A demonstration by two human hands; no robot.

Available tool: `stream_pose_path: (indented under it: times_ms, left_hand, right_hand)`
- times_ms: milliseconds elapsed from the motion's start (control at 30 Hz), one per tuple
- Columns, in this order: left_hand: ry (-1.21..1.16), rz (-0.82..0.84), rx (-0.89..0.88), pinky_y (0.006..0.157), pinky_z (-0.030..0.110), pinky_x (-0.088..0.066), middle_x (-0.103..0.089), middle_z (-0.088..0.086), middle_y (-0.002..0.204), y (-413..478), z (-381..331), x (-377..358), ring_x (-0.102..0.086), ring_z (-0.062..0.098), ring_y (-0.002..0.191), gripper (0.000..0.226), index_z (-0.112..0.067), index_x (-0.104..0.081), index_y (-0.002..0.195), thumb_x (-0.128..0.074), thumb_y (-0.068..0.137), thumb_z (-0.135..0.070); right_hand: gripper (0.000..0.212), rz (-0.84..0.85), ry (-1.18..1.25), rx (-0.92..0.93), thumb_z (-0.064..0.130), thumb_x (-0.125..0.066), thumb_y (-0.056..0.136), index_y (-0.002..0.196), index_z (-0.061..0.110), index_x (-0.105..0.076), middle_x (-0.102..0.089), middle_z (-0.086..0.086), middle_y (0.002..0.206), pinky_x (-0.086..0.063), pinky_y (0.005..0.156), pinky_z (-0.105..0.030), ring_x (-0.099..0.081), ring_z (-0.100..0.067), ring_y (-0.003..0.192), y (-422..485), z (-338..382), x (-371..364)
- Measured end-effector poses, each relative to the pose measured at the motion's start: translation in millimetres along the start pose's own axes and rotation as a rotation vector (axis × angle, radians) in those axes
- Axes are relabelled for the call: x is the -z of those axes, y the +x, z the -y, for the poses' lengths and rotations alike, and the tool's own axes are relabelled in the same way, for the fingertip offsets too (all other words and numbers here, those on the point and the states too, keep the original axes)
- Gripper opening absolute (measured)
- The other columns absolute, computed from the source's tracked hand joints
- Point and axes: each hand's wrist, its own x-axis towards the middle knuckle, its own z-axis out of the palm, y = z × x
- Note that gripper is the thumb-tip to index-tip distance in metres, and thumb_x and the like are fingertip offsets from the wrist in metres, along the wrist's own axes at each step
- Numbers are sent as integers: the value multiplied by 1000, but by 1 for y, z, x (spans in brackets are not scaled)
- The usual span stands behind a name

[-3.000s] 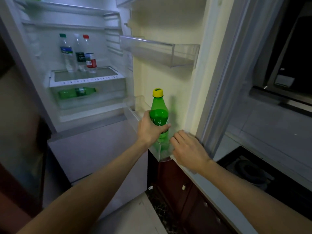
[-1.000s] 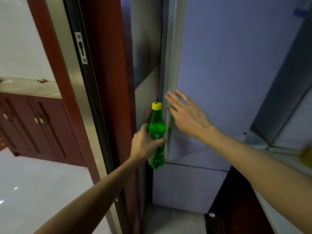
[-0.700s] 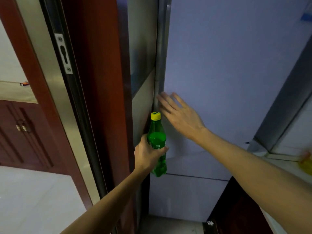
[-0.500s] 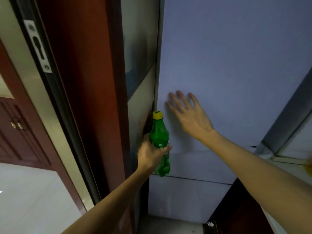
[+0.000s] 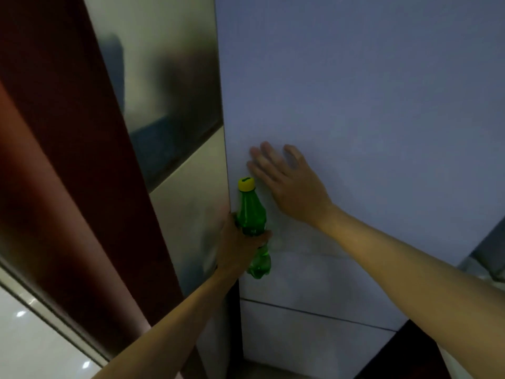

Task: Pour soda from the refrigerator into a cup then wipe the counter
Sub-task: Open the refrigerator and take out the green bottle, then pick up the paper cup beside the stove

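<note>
A green soda bottle [image 5: 252, 214] with a yellow cap stands upright in my left hand [image 5: 237, 246], which grips it around the middle. It is held just in front of the left edge of the pale refrigerator door [image 5: 355, 105]. My right hand [image 5: 289, 184] lies flat on that door, fingers spread, just right of the bottle's cap. The door looks flush with the fridge body. No cup or counter cloth is in sight.
A lower fridge drawer front [image 5: 314, 340] sits below the door. A dark red door frame [image 5: 68, 160] with a shiny metal panel [image 5: 175, 91] stands close on the left. White floor [image 5: 32, 337] shows at lower left, a dark cabinet [image 5: 404, 356] at lower right.
The bottle came out of the open fridge door shelf. My right hand pushed the door shut and now rests flat on it. The view has drawn closer to the fridge.
</note>
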Motion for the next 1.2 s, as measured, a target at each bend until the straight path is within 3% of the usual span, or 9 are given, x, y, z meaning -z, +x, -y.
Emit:
stream_pose_path:
  times_ms: [133,300,500,633,767,833,933,1067,1200]
  left_hand:
    - [-28,13,2,58,8,-39,-51,-15,89,10,-2,-4,-51,1,73,54,-22,-46,110,-85,74,-17]
    - [13,26,5,78,33,-48,-56,-4,103,21,2,-3,-58,20,92,62,-13,-51,120,-87,70,-24]
    - [32,29,-26,85,41,-54,-59,-2,103,23,3,-6,-61,23,95,66,-12,-52,118,-89,66,-27]
    - [-3,92,-54,85,43,-54,-63,1,105,13,-3,-15,-62,23,95,58,-19,-50,111,-88,67,-27]
    - [-1,168,-95,79,32,-47,-58,-5,99,-4,-13,-37,-57,18,90,58,-16,-52,116,-86,70,-29]
    - [-19,239,-101,73,28,-43,-56,-8,93,-14,-20,-53,-55,14,84,51,-19,-50,107,-85,72,-27]
    - [-32,353,-130,73,28,-45,-59,-7,91,-34,-31,-87,-57,16,83,50,-18,-53,108,-85,70,-23]
    - [4,495,-207,83,43,-55,-67,4,103,-73,-51,-136,-64,28,96,63,-14,-56,114,-88,62,-28]
    - [25,647,-303,78,32,-50,-67,4,108,-113,-69,-187,-63,25,99,68,-11,-56,119,-90,63,-30]
  right_hand:
    - [54,93,17,-58,14,-41,94,147,4,-34,-28,-19,156,-25,112,-58,-24,-37,145,8,-5,-19]
    - [54,127,24,-77,7,-31,96,150,7,-28,-21,-16,159,-15,117,-56,-17,-35,147,7,-2,-29]
    - [62,237,-61,-77,10,-38,92,152,8,-22,-17,-14,161,-8,118,-55,-14,-35,148,9,-1,-14]
    - [63,360,-74,-92,12,-38,86,148,5,-32,-26,-15,158,-26,115,-52,-24,-34,145,6,-3,2]
    - [53,453,-23,-216,12,-40,79,128,0,-53,-54,-18,132,-45,95,-44,-52,-35,117,-28,-12,29]
    - [36,479,-23,-287,9,-48,74,106,0,-63,-62,-16,105,-46,79,-40,-57,-33,93,-54,-19,47]
    - [10,579,-70,-381,7,-59,65,74,6,-62,-60,-13,77,-42,61,-36,-56,-31,71,-101,-32,82]
    - [11,785,-120,-506,11,-69,62,70,9,-61,-60,-10,70,-43,60,-34,-57,-29,65,-172,-45,126]
    - [17,893,-146,-672,11,-75,58,70,7,-64,-62,-11,68,-46,57,-32,-60,-28,63,-240,-59,164]
